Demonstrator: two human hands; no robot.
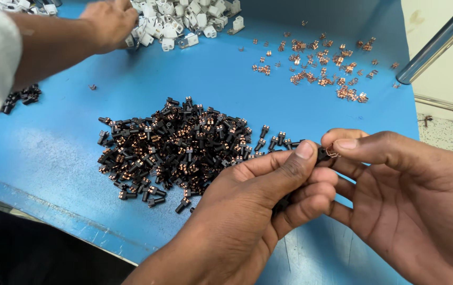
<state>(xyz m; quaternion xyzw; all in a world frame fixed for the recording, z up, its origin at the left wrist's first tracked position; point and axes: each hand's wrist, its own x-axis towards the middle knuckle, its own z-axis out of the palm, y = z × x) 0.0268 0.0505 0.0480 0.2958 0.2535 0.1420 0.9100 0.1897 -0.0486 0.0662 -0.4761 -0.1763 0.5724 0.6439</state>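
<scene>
**Both hands closed on a small black part and copper clip over blue bench**

The blue work surface [226, 95] filled the view, with a lighter blue strip along its near left edge. A metal rail [437, 45] ran past the far right corner, and pale speckled flooring showed beyond the right edge.

A large heap of black parts with copper inserts [168, 150] lay at the centre of the surface, just left of the person's hands. A heap of white plastic housings [184, 21] sat at the far edge. Loose copper clips [324, 66] were scattered at far right. A small cluster of black pieces [23, 97] lay at far left.

A co-worker's hand [110, 21], on a white-sleeved arm, rested on the white housings at far left.

The left hand [268, 195] was curled nearly shut, thumb and forefinger pinching a small black part [322, 154]; further dark pieces showed in its closed lower fingers. The right hand [411, 195] lay palm-up just beside it, thumb and forefinger pinched together on a thin copper clip [333, 154]. The clip touched the right end of the black part, between the two thumbs.
</scene>
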